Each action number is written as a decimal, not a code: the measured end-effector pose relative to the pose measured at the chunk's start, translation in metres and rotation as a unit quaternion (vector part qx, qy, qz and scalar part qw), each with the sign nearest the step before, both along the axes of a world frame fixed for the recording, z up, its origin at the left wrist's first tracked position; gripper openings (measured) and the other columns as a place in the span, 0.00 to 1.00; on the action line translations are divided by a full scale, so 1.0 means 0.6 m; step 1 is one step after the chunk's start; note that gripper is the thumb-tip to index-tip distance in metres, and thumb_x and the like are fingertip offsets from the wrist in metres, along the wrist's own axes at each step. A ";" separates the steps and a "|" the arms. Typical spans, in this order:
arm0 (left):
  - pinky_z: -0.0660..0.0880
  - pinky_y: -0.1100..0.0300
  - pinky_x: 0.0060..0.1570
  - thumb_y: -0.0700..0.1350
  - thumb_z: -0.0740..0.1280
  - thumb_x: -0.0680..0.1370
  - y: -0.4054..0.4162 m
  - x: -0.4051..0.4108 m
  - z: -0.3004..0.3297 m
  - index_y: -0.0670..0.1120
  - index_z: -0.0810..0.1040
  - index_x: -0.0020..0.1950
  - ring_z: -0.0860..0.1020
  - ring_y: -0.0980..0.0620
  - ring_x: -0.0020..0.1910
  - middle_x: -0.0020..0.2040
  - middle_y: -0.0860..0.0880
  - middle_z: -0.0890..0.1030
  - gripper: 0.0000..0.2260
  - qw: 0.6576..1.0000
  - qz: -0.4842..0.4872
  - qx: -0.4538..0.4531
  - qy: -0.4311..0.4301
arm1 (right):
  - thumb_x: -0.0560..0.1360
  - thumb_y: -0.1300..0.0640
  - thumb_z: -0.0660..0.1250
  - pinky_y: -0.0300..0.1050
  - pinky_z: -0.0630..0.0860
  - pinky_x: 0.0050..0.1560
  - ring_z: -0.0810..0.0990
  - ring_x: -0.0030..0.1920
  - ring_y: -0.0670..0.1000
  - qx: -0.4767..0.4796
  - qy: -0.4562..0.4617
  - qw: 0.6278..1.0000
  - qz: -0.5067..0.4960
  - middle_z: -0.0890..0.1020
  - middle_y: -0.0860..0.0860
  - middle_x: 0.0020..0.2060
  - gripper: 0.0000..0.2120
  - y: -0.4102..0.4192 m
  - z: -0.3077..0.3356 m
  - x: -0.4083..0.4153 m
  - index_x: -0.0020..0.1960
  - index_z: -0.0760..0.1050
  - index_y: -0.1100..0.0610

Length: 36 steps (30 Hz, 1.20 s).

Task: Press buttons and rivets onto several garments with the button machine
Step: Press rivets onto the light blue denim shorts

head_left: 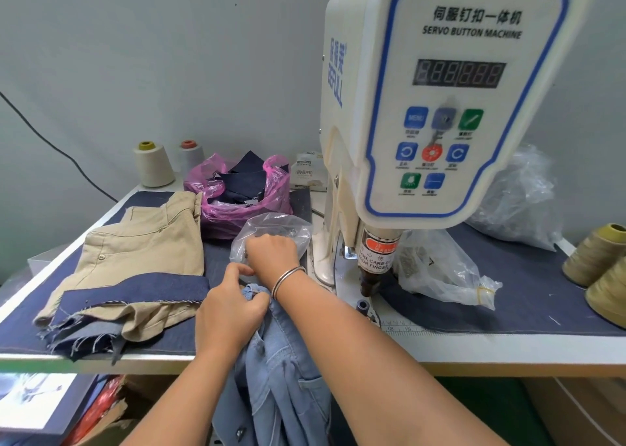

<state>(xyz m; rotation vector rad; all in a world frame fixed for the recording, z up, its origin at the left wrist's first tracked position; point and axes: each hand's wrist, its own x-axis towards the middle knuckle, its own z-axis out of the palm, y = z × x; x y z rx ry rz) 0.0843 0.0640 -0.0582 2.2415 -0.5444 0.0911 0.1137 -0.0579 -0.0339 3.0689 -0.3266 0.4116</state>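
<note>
Head view shows two bare hands working in front of the big white button machine with blue buttons on its face. The left hand has its fingers curled tight, pinching the top edge of a soft light-blue denim garment. Most of that garment hangs down over the front edge of the table covered in dark blue cloth. Only the pinched bit is up on the table, near the machine's dark press head.

The right hand, with a silver bangle on its wrist, reaches across into a small clear plastic bag. Its fingers are curled down into the bag. I think it is picking out a button or rivet, but the piece is too small to see.

The denim looks floppy and light, so it will slip off the table if it is let go. The best place to hold it is the thick folded edge, where the left hand already grips. The little metal bits are probably hard, smooth and easy to drop, so a fingertip pinch suits them.

Nearby lie folded tan trousers, a pink plastic bag of dark cloth scraps and cream thread cones.
</note>
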 end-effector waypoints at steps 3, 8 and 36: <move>0.71 0.53 0.33 0.46 0.68 0.69 -0.002 0.000 0.002 0.56 0.69 0.49 0.76 0.50 0.34 0.34 0.54 0.77 0.13 1.000 -0.002 0.000 0.002 | 0.77 0.61 0.62 0.46 0.66 0.40 0.81 0.49 0.59 0.066 -0.039 0.997 -0.017 0.81 0.56 0.49 0.08 0.002 0.011 -0.026 0.55 0.74 0.58; 0.72 0.53 0.35 0.49 0.68 0.71 0.000 -0.003 0.007 0.56 0.70 0.50 0.76 0.50 0.35 0.33 0.54 0.76 0.11 1.000 -0.005 0.002 0.005 | 0.77 0.57 0.63 0.47 0.74 0.44 0.79 0.44 0.52 0.323 -0.181 0.929 -0.030 0.82 0.52 0.44 0.07 0.040 0.048 -0.146 0.48 0.78 0.58; 0.68 0.54 0.34 0.45 0.67 0.70 0.000 -0.003 0.005 0.54 0.71 0.51 0.75 0.48 0.35 0.32 0.51 0.77 0.12 1.000 0.004 0.004 0.007 | 0.76 0.53 0.67 0.25 0.63 0.36 0.70 0.33 0.37 0.195 -0.095 0.976 -0.001 0.79 0.45 0.40 0.08 -0.095 0.055 -0.369 0.51 0.81 0.56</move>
